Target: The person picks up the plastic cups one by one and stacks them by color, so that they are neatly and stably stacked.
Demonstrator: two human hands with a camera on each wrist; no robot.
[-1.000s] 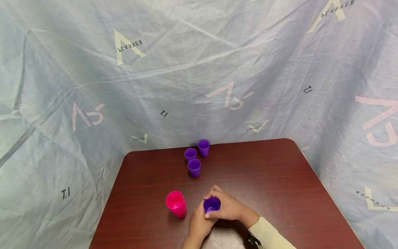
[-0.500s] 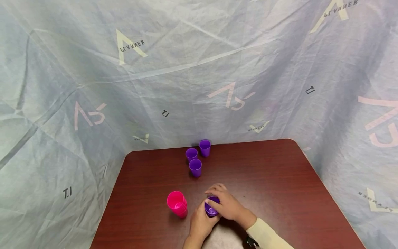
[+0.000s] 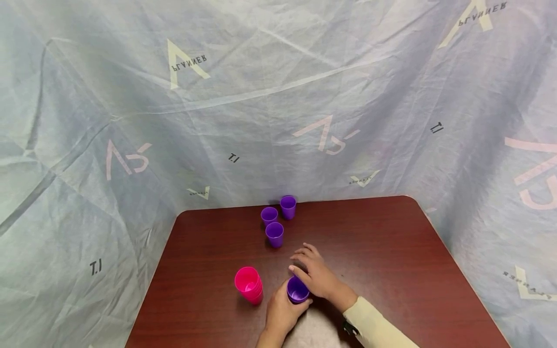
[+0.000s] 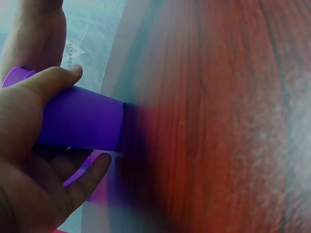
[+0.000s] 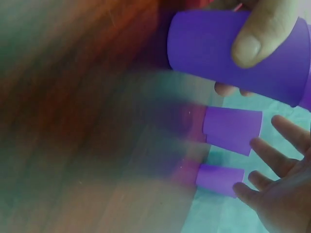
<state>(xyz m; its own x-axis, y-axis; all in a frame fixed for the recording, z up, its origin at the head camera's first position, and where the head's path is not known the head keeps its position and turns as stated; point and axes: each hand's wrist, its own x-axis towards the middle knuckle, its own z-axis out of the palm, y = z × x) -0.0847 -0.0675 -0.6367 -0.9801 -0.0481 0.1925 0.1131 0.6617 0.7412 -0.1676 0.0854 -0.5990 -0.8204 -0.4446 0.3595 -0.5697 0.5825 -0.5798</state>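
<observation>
Gripping purple cup stack (image 3: 298,291) with left hand (image 3: 280,311), at counter's (image 3: 370,241) six o'clock; at stack's one o'clock, holding right hand (image 3: 320,279) empty, fingers spread. Probably nesting cups; next, seemingly calling for reaching loose purple cups (image 3: 274,235) toward eleven o'clock.

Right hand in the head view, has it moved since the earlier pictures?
Yes, judged against the table, the right hand has moved forward, away from the person, toward the far edge.

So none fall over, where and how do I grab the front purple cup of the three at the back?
Take the front cup by its wall, probably from the right: it stands upright, mouth up, with another purple cup behind-left.
</observation>
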